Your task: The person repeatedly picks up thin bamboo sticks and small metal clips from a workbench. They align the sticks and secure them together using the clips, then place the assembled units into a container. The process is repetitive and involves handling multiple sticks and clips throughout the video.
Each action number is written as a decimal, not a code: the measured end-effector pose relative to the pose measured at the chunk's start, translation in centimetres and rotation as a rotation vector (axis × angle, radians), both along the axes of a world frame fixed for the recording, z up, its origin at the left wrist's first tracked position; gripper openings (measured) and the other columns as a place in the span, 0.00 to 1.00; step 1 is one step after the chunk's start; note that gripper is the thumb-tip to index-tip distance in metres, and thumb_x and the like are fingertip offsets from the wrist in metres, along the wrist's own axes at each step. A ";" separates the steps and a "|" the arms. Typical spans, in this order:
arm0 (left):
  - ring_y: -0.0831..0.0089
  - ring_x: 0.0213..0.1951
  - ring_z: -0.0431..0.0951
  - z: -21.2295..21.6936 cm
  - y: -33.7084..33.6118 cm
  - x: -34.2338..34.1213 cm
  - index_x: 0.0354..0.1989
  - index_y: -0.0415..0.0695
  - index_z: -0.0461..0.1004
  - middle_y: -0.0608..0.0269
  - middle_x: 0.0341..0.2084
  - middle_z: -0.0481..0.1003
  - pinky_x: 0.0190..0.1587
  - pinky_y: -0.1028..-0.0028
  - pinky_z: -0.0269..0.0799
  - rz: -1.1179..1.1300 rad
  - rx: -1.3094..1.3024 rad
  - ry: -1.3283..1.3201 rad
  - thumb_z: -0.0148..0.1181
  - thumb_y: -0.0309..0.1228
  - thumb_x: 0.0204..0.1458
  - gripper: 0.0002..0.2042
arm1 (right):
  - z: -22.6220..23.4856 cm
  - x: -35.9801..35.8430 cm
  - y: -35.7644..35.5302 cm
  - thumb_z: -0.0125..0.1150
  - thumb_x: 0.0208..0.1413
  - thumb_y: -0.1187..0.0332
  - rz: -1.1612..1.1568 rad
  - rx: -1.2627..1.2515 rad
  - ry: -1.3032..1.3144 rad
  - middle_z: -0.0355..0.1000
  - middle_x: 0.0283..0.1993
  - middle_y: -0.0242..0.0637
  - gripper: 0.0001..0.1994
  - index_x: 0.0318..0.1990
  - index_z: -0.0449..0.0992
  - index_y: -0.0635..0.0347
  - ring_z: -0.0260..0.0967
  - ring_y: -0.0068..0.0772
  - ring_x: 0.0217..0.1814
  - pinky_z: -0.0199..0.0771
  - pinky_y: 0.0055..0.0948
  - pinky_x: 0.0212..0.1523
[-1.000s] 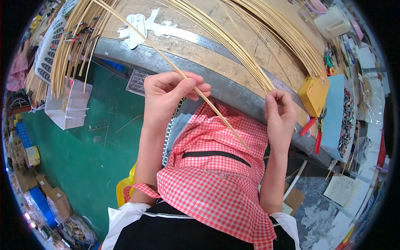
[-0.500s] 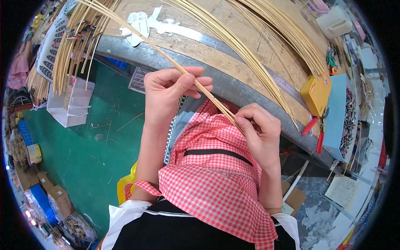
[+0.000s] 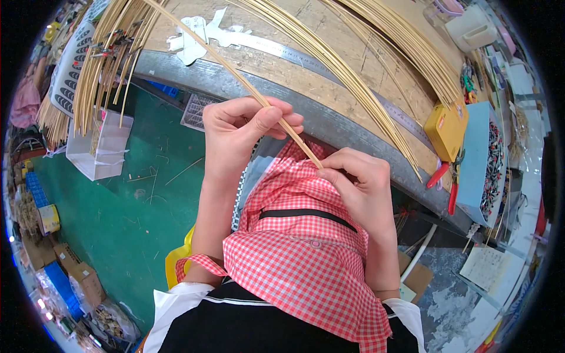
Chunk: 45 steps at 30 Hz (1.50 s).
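A few long, thin bamboo sticks (image 3: pixel 226 63), lying close together, slant from the far upper left down to my right hand. My left hand (image 3: pixel 244 120) pinches them between thumb and fingers, part of the way along, in front of the table's edge. At their near end, my right hand (image 3: pixel 359 179) closes thumb and fingertips on the sticks, above the red checked apron (image 3: pixel 306 253) on my lap. How many sticks are in the bundle I cannot tell.
On the wooden table (image 3: pixel 282 32) lie bundles of bamboo sticks (image 3: pixel 318 53), a steel ruler (image 3: pixel 294 56) and white paper pieces (image 3: pixel 191 44). Red-handled pliers (image 3: pixel 450 182), a yellow box (image 3: pixel 444 129) and a blue bin (image 3: pixel 477 165) stand right. Clipped sticks (image 3: pixel 106 70) hang left.
My right hand has moved slightly left and up along the sticks toward my left hand. The stick ends, slightly apart before, now lie together. The far part has swung a little right.
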<state>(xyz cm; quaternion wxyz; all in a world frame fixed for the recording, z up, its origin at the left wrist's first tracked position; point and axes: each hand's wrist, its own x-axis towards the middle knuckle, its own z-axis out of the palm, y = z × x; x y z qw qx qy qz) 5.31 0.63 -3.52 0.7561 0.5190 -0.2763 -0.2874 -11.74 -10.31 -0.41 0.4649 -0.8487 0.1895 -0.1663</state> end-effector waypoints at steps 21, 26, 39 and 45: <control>0.75 0.29 0.81 6.4 -5.9 -2.5 0.33 0.35 0.79 0.57 0.25 0.80 0.33 0.79 0.76 -0.140 -0.219 -0.736 0.66 0.17 0.41 0.08 | 7.1 1.6 -2.7 0.58 0.53 0.81 -0.229 -0.075 -0.697 0.74 0.33 0.47 0.04 0.36 0.76 0.71 0.67 0.22 0.21 0.69 0.18 0.20; 0.74 0.31 0.81 4.5 -6.9 -2.0 0.33 0.37 0.80 0.58 0.27 0.80 0.35 0.78 0.76 -0.167 -0.149 -0.738 0.65 0.17 0.43 0.08 | 5.5 1.3 -3.8 0.59 0.52 0.82 -0.233 -0.152 -0.622 0.75 0.33 0.44 0.04 0.36 0.76 0.72 0.69 0.21 0.23 0.70 0.17 0.23; 0.70 0.29 0.81 -0.6 -7.0 -2.5 0.34 0.39 0.80 0.56 0.27 0.80 0.34 0.76 0.74 -0.147 -0.010 -0.842 0.64 0.21 0.44 0.08 | 1.2 0.4 -4.6 0.60 0.51 0.82 -0.221 -0.214 -0.386 0.75 0.34 0.38 0.03 0.35 0.76 0.71 0.71 0.19 0.27 0.72 0.16 0.28; 0.73 0.32 0.79 0.6 -6.1 -3.6 0.36 0.36 0.75 0.57 0.30 0.77 0.34 0.74 0.75 -0.120 -0.021 -0.660 0.61 0.18 0.47 0.08 | 1.5 1.0 -4.7 0.61 0.53 0.80 -0.257 -0.226 -0.450 0.75 0.35 0.36 0.03 0.34 0.76 0.71 0.71 0.18 0.29 0.74 0.18 0.30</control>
